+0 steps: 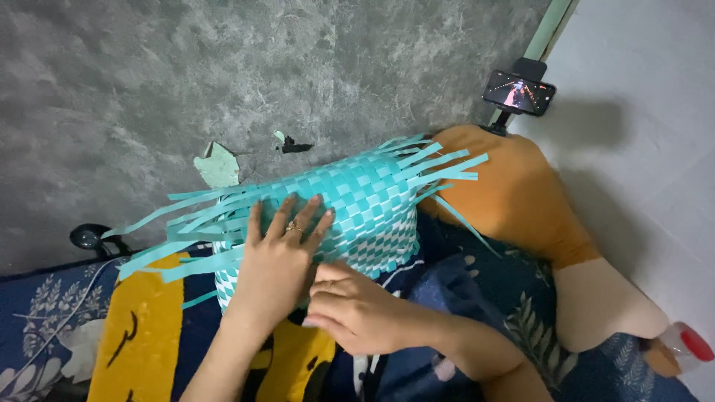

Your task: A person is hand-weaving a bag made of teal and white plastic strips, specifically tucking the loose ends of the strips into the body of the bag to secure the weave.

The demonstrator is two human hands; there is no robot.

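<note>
A half-woven basket (357,205) of teal and white plastic strips lies on its side on a floral blanket (477,290), its lower edge hidden behind both hands. The left hand (279,257) lies flat on the weave, fingers spread. The right hand (357,309) curls below it, fingertips out of sight, so its grip cannot be told.

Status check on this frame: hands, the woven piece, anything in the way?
Left hand flat on teal woven basket. Right hand against its near edge. Loose strips splayed left; nothing blocking.
</note>
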